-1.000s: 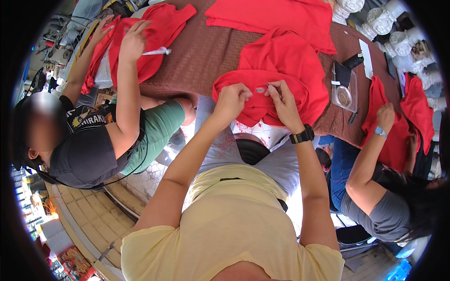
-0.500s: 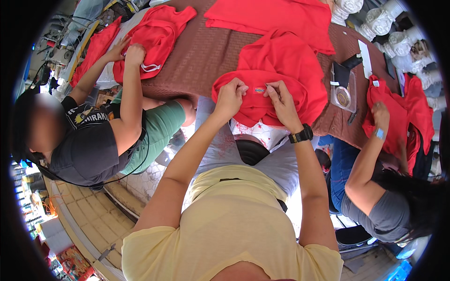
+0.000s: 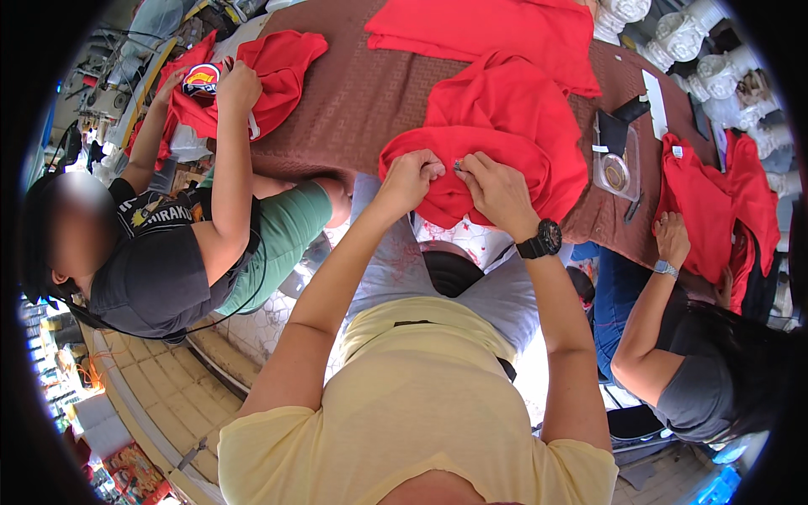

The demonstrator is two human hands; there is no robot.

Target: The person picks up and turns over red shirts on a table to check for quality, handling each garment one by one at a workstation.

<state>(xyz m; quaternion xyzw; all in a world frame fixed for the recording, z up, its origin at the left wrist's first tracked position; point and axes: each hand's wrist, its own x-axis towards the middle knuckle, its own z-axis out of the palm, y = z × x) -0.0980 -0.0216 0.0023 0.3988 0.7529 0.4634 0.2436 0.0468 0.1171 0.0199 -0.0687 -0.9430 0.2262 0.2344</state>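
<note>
A red garment lies bunched on the brown table in front of me, its lower edge hanging over the table's near side. My left hand pinches a fold of that edge. My right hand, with a black watch on the wrist, grips the same edge right beside it, and a small pale bit shows between the fingertips of the two hands. Both hands nearly touch.
A person on my left holds another red garment with a round patch. A person on my right handles a red garment. A clear tray with small items sits right of mine. More red cloth lies farther back.
My hands have stayed on the garment's edge, drawing slightly closer together. The person on my left has turned their garment so a round patch shows.
</note>
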